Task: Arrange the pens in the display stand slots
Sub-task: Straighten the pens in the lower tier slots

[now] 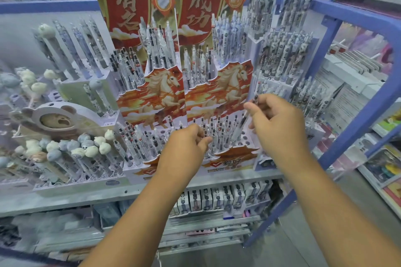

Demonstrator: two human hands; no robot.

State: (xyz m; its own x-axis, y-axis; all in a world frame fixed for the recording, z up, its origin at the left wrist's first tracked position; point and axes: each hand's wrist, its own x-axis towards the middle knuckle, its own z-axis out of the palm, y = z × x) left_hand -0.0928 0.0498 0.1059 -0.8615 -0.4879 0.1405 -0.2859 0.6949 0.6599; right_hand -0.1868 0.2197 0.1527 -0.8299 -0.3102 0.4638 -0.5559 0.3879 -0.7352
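1. Our right hand pinches a pen tilted above the display stand.
2. Our left hand curls among the standing pens; its grip is hidden.
3. Empty slots lie beside them.
4. A blue shelf post borders the right.

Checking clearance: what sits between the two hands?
Head view: between the left hand and the right hand stand clear-barrelled pens upright in the red-and-white horse-print stand's front slots.
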